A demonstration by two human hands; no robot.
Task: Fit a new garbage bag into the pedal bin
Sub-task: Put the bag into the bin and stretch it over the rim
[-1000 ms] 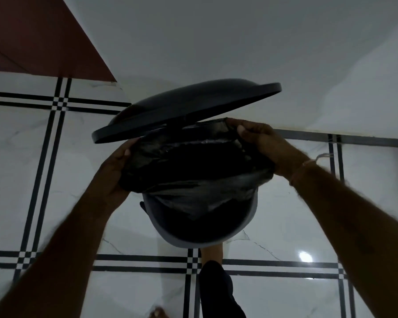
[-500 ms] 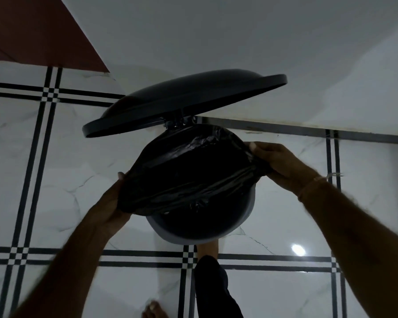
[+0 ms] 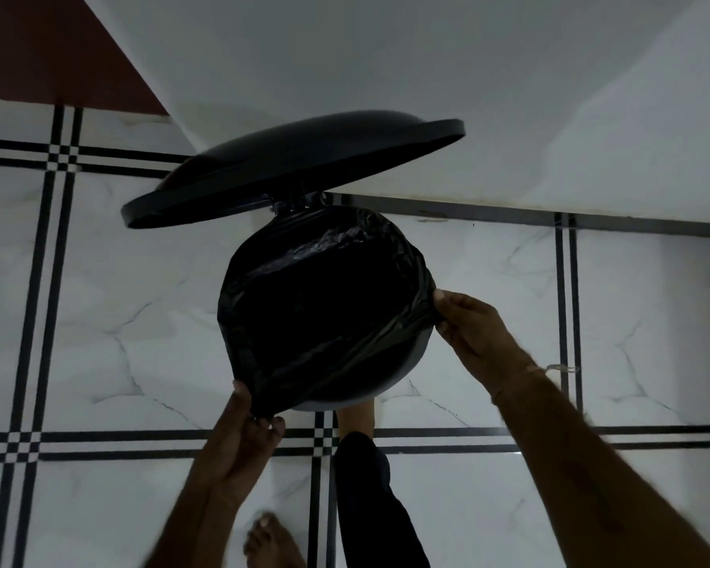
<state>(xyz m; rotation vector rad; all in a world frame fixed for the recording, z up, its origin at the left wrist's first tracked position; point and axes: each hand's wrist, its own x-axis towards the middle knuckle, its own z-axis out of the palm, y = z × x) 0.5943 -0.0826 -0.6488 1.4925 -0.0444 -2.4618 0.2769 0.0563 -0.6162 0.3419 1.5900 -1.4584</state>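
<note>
A round pedal bin [image 3: 402, 373] stands on the tiled floor with its dark lid [image 3: 296, 166] raised behind it. A black garbage bag [image 3: 324, 297] is stretched over the bin's mouth and covers the far and left rim; a strip of grey rim shows at the near right. My left hand [image 3: 251, 440] pinches the bag's edge at the near left of the rim. My right hand [image 3: 474, 334] grips the bag's edge at the right side. A foot in a dark trouser leg [image 3: 369, 477] rests at the bin's near base, where the pedal is hidden.
A white wall [image 3: 427, 75] rises right behind the bin, with a dark red surface [image 3: 46, 47] at the upper left. White marble floor tiles with black stripes [image 3: 46, 280] lie around the bin. My other bare foot [image 3: 271, 543] stands at the bottom.
Both hands have drawn the bag's edge outward and down over the rim. The left hand moved to the near left; the right hand slid down the right side. The lid stayed up.
</note>
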